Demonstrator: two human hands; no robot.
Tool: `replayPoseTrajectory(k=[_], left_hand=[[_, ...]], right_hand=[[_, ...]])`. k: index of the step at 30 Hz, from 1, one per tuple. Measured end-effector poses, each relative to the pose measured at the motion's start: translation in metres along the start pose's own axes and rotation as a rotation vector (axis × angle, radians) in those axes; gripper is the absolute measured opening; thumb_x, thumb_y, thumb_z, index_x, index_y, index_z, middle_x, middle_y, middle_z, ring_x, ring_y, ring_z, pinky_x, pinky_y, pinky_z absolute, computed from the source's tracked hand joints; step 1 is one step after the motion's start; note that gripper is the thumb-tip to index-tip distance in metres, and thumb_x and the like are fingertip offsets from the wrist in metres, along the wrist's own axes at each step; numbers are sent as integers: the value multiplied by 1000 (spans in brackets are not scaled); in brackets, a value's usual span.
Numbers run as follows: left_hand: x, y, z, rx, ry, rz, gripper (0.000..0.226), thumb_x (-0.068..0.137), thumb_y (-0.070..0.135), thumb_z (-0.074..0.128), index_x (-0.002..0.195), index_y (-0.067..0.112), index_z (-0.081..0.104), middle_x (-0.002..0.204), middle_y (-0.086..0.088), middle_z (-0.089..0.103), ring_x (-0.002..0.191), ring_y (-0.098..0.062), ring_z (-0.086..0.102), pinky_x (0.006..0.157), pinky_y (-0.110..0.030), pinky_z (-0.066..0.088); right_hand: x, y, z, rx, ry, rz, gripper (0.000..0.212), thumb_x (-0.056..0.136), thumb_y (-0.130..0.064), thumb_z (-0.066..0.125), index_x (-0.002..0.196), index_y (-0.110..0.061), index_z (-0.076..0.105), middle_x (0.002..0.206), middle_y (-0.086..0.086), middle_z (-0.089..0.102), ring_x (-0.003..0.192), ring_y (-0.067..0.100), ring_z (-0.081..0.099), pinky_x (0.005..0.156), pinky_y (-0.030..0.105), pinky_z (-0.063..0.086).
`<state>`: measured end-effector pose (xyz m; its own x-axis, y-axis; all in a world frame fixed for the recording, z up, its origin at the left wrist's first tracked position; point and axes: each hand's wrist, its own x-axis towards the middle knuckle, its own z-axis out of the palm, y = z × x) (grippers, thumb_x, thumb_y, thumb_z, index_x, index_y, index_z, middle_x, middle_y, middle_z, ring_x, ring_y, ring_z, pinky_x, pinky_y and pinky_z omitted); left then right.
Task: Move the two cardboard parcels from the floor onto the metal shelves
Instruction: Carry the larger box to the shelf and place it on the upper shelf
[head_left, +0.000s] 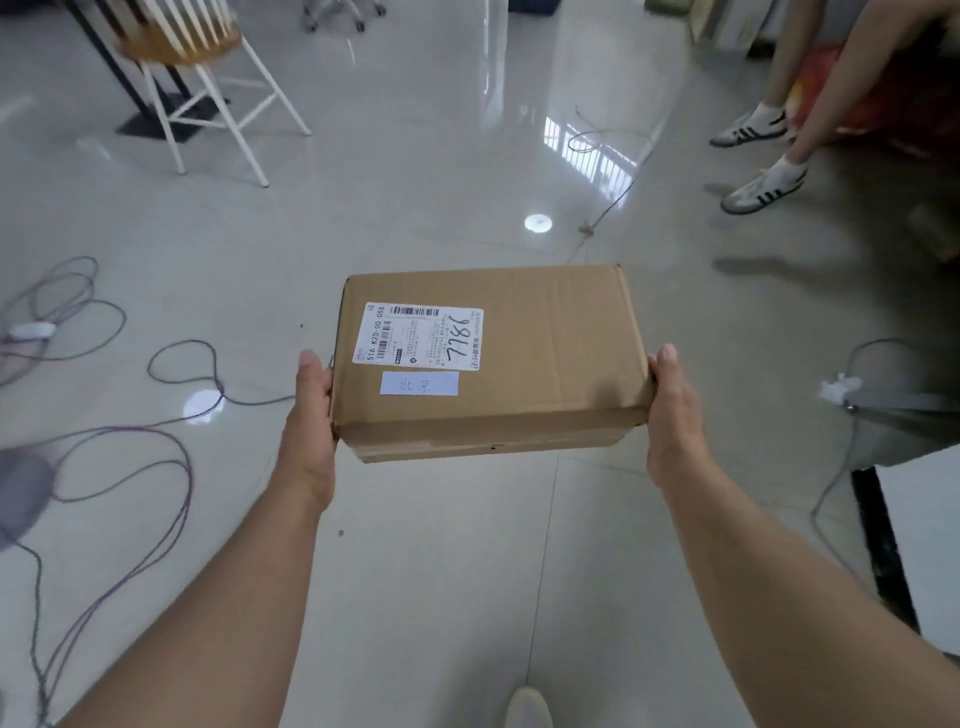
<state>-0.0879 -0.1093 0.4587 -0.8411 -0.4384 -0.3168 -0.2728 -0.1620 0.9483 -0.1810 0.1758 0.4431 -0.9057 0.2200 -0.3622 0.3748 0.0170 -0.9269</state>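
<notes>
A brown cardboard parcel (540, 364) with a white shipping label and a small pale sticker on top is held in the air above the tiled floor, in the middle of the head view. My left hand (311, 421) grips its left end and my right hand (672, 415) grips its right end, thumbs on the upper edges. No second parcel and no metal shelves are in view.
Loose cables (119, 467) loop over the glossy floor at the left. A white wooden chair (208, 88) stands at the back left. Another person's legs and striped sneakers (763, 184) are at the upper right. A white-topped surface with a dark edge (914, 540) juts in at the right.
</notes>
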Motion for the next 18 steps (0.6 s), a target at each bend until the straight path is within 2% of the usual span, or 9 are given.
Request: replayPoseTrajectory(k=[2, 3, 7, 10, 14, 18], left_hand=[[-12, 17, -4, -7, -26, 22, 70, 94, 63, 14, 122, 23, 65, 120, -2, 71, 121, -18, 60, 107, -34, 40], [-19, 25, -7, -8, -45, 33, 69, 94, 63, 14, 117, 25, 66, 118, -1, 72, 120, -17, 61, 109, -35, 39], [-40, 50, -15, 17, -130, 66, 72, 88, 69, 17, 120, 26, 66, 121, 0, 72, 121, -15, 60, 112, -37, 35], [-61, 71, -23, 51, -189, 103, 76, 83, 73, 19, 121, 28, 66, 122, 1, 71, 123, -17, 59, 109, -34, 36], [-90, 93, -30, 93, -246, 157, 78, 81, 75, 18, 113, 25, 69, 119, -2, 72, 116, -17, 60, 108, -35, 35], [-116, 112, -32, 106, -308, 199, 75, 82, 74, 17, 109, 30, 71, 115, 0, 74, 109, -15, 61, 94, -30, 40]], right_hand=[[-18, -14, -4, 22, 3, -36, 51, 97, -46, 31, 111, -10, 65, 107, 4, 63, 88, 12, 55, 72, 22, 41], [-27, -20, -7, 33, 12, -62, 50, 97, -45, 32, 109, -9, 65, 106, 4, 62, 90, 13, 54, 73, 22, 41], [-62, -38, -20, 57, 61, -144, 37, 95, -47, 33, 78, -26, 58, 82, -7, 57, 72, 7, 49, 66, 24, 39], [-97, -52, -33, 56, 120, -190, 36, 90, -52, 34, 66, -31, 50, 74, -12, 50, 70, 6, 44, 67, 26, 36], [-148, -70, -52, 54, 183, -215, 39, 94, -47, 34, 64, -29, 51, 72, -9, 51, 67, 8, 45, 63, 28, 35], [-204, -87, -68, 84, 264, -224, 42, 97, -43, 35, 67, -23, 55, 71, -2, 51, 72, 16, 46, 61, 30, 36]])
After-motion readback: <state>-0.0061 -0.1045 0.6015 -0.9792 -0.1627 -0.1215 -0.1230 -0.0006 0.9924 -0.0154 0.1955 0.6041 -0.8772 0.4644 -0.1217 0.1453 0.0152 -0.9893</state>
